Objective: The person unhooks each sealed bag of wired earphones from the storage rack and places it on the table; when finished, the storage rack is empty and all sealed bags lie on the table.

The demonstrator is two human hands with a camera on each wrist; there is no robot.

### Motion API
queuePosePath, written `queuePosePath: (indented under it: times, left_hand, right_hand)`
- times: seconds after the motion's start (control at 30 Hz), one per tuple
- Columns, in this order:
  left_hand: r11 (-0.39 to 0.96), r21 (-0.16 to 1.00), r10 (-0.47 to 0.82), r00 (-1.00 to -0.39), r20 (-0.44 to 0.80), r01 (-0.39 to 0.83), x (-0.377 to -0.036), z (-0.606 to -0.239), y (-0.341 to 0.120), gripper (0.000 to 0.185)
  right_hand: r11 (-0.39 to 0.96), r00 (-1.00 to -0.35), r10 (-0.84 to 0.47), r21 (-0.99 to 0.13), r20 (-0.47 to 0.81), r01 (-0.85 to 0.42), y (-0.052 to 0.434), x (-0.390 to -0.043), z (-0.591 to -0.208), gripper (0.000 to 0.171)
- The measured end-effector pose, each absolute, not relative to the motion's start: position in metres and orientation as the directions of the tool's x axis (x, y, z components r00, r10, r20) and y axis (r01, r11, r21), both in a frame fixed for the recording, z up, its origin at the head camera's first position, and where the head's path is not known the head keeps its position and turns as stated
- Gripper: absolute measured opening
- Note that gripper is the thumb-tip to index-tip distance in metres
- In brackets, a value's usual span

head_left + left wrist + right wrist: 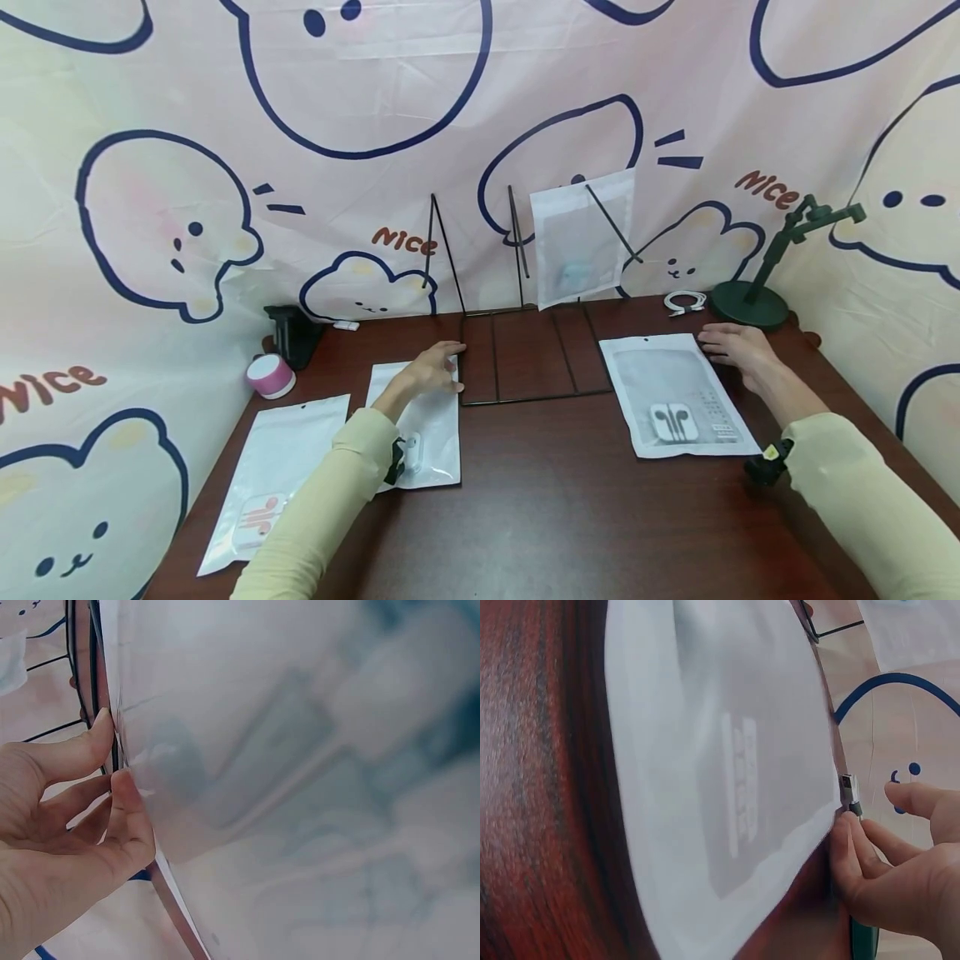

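Observation:
My left hand [431, 372] reaches over a white earphone pouch [438, 433] left of the black wire rack [536, 400]. Its fingertips are at the pouch's edge beside the rack's wire, with thumb and forefinger apart. In the left wrist view, the pouch [300, 750] fills most of the picture. My right hand [738, 348] is at the upper right edge of another white pouch [675, 383], printed with white earphones. In the right wrist view, that hand [900, 862] has its thumb spread from loosely bent fingers, holding nothing.
A third pouch [277, 467] with pink earphones lies at the left, and one more pouch [581, 233] hangs on the rack. Behind are a pink-and-white jar [271, 377], a black stand [292, 337], a coiled white cable [684, 302] and a green stand [750, 302].

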State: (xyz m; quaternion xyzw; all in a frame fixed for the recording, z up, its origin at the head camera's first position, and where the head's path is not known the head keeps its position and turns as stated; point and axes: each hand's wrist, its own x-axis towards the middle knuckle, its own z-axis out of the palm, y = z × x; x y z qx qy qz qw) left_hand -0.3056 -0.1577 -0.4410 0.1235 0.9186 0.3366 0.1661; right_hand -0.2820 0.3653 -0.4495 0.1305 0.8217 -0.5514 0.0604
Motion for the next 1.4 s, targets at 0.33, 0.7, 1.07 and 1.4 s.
queuePosePath:
  times: [0.33, 0.7, 1.07, 1.4]
  left_hand:
    - [0.735, 0.667, 0.349, -0.911, -0.22, 0.121, -0.305, -0.44, -0.157, 0.082]
    - [0.754, 0.644, 0.339, -0.916, -0.216, 0.127, -0.303, -0.441, -0.158, 0.08]
    - [0.742, 0.651, 0.363, -0.913, -0.188, 0.16, -0.304, -0.442, -0.161, 0.081]
    - [0.709, 0.695, 0.361, -0.91, -0.207, 0.123, -0.303, -0.443, -0.167, 0.081]
  right_hand:
    - [0.25, -0.986, 0.073, -0.954, -0.15, 0.164, 0.355, -0.296, -0.414, 0.074]
    - [-0.026, -0.999, -0.044, -1.0, 0.002, -0.001, 0.315, -0.327, -0.322, 0.076]
    - [-0.123, -0.999, -0.001, -0.991, 0.048, -0.047, 0.283, -0.352, -0.296, 0.072]
    - [-0.063, -0.997, 0.017, -0.996, 0.069, -0.07, 0.261, -0.362, -0.295, 0.07]
